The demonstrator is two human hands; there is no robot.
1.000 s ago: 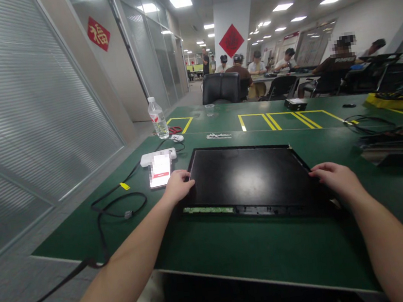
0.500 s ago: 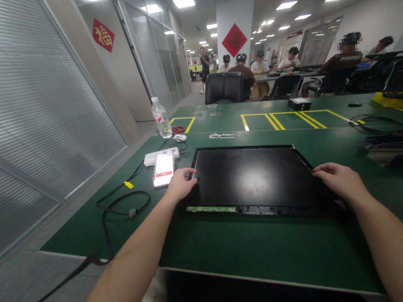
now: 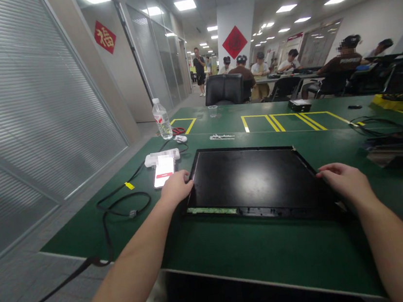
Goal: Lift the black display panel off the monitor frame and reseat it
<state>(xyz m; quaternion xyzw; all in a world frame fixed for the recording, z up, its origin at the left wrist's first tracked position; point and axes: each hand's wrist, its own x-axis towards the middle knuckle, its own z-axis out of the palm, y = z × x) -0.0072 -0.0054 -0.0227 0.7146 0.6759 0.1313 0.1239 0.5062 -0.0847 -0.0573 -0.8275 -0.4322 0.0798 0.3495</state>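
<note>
A black flat display panel lies screen up on the green table. Along its near edge a green circuit board strip is exposed on the left part. My left hand grips the panel's left edge, fingers curled at the frame. On the opposite side my right hand pinches the right edge between thumb and fingers. Close beyond my left hand lies a phone with a lit screen, against a white power strip.
A water bottle, red-handled scissors and a plastic cup stand or lie farther back. Black cable loops at the left. Dark flat parts are stacked at the right. Several people sit at far tables; a person stands in the aisle.
Both hands stay at the panel's side edges; my left hand shifts slightly toward me along its edge and its fingers draw in. The panel barely moves. The standing person in the aisle comes nearer.
</note>
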